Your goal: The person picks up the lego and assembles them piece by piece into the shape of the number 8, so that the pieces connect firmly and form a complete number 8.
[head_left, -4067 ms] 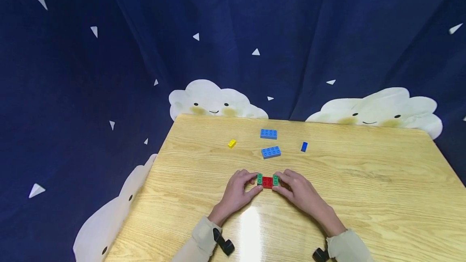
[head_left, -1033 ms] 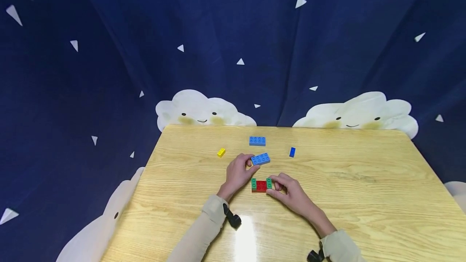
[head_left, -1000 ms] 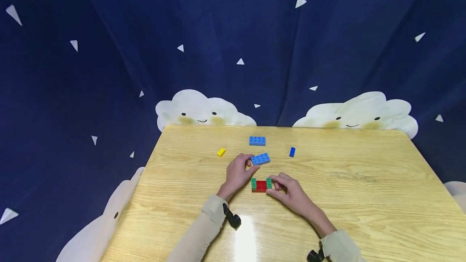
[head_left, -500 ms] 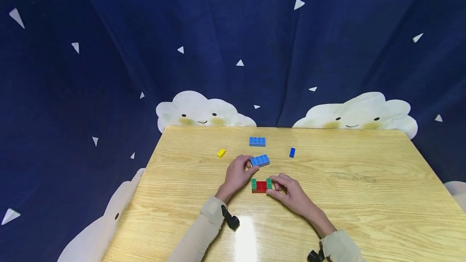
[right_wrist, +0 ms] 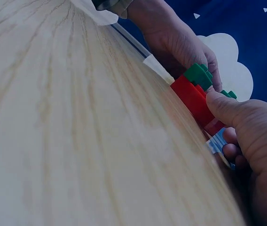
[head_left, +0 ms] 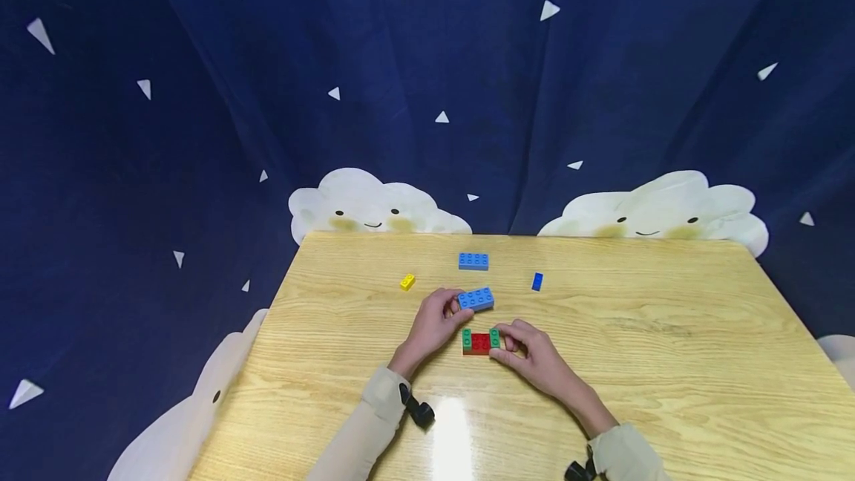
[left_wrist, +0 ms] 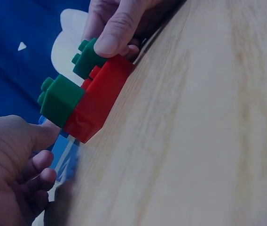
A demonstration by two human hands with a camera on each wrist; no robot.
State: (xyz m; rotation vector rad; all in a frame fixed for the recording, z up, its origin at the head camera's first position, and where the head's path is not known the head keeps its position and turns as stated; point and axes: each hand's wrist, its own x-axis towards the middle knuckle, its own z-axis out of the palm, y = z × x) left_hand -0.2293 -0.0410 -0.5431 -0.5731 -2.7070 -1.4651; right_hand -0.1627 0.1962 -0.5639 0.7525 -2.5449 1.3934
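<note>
My left hand (head_left: 430, 326) pinches the left end of a light blue eight-stud toy brick (head_left: 476, 299), thumb on its near side. Just nearer to me, a red toy brick (head_left: 480, 346) stands on the table with one small green brick (head_left: 467, 339) on its left end and another green brick (head_left: 495, 338) on its right end. Thumb and fingers of my right hand (head_left: 534, 353) grip the right end of this red and green stack. In the left wrist view the red brick (left_wrist: 98, 101) sits flat on the wood, red studs showing between the green bricks.
Farther back on the wooden table (head_left: 668, 362) lie a second light blue brick (head_left: 473, 262), a small yellow brick (head_left: 407, 282) and a small dark blue brick (head_left: 537, 282). A dark blue curtain (head_left: 427, 58) with white clouds hangs behind the table's far edge.
My left hand has left the left green brick and taken hold of the nearer light blue brick, drawing it slightly toward me. My right hand stays on the stack.
</note>
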